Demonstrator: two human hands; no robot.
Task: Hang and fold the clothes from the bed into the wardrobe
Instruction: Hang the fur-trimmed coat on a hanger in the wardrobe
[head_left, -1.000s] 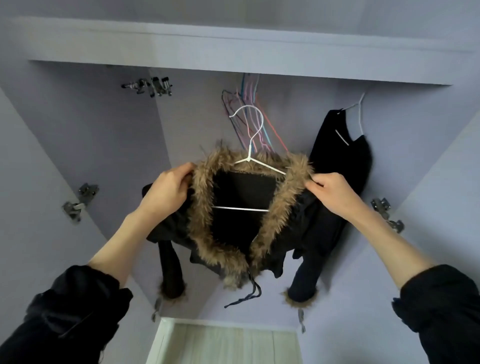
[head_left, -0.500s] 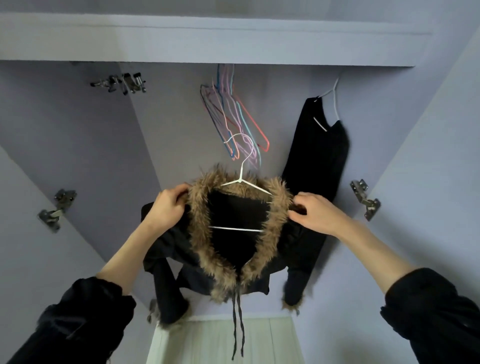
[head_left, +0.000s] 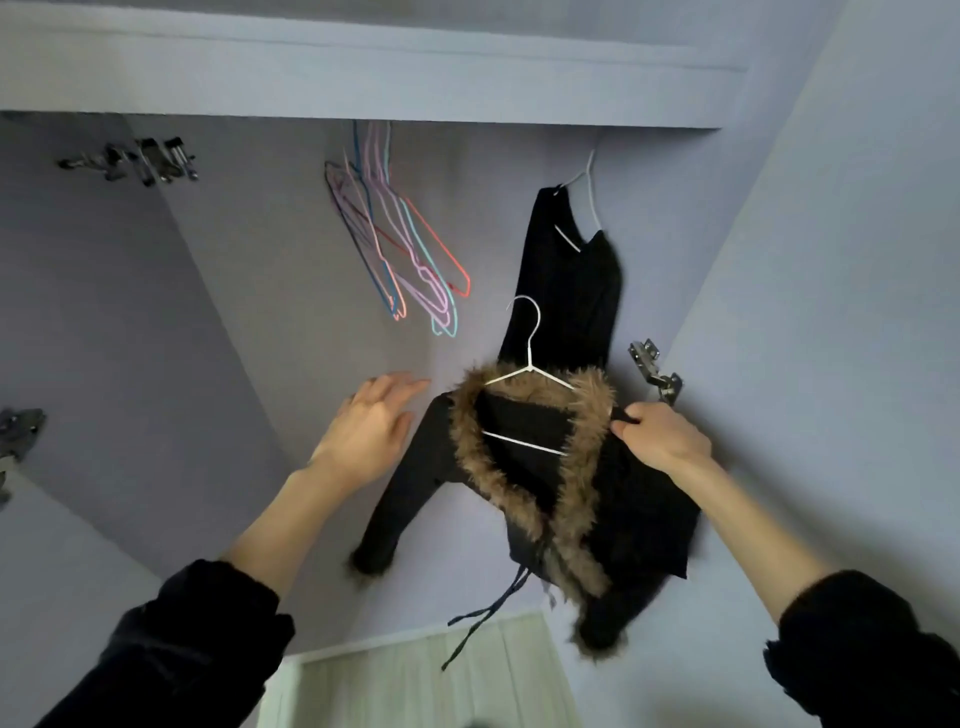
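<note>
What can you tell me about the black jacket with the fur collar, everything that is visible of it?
The black jacket is short, of dark soft-looking cloth, with brown fur trim along the collar and front edges and fur at the cuffs. It sits on a white wire hanger whose hook points up, free of any rail. One sleeve hangs down to the left; dark ties dangle below. The right hand pinches its shoulder; the left hand is open beside it, not touching. It is held inside the wardrobe, before a hung black garment.

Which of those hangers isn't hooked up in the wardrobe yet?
The white hanger inside the fur-collared jacket, gripped by the right hand. Its hook is free; the others hang above.
</note>
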